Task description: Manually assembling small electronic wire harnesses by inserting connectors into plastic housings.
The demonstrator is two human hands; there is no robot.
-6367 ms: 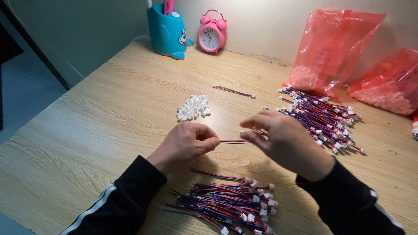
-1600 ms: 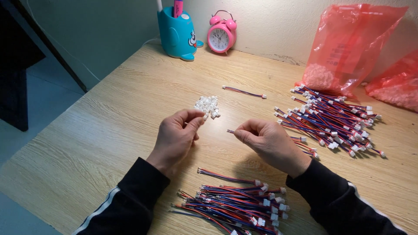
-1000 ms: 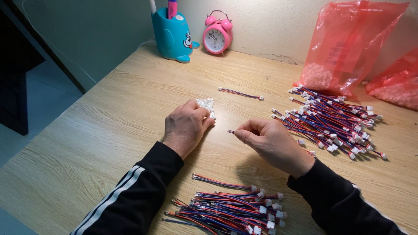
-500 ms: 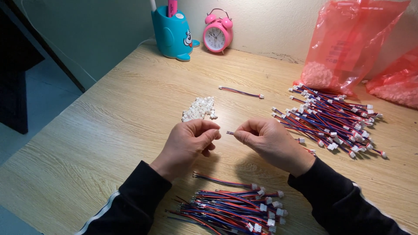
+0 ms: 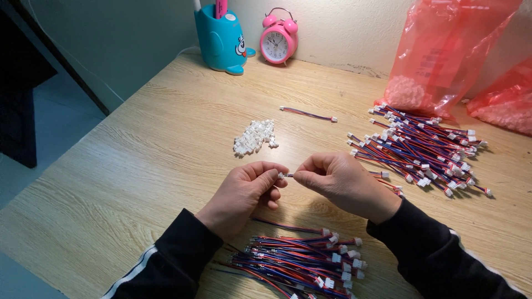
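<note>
My left hand pinches a small white connector between thumb and forefinger. My right hand grips a red, blue and black wire lead whose bare end meets that connector; the rest of the lead is hidden in the fist. Both hands hover over the wooden table. A small heap of white connectors lies just beyond my left hand. A bundle of wire leads sits near my wrists.
A large pile of wire leads spreads at the right, one single lead lies apart. Two red plastic bags stand at the back right. A teal pen holder and pink alarm clock stand by the wall.
My left hand reached to the connector heap, picked one up and came back; now connector and wire end touch between my fingertips. The right hand stayed put, holding the lead.
</note>
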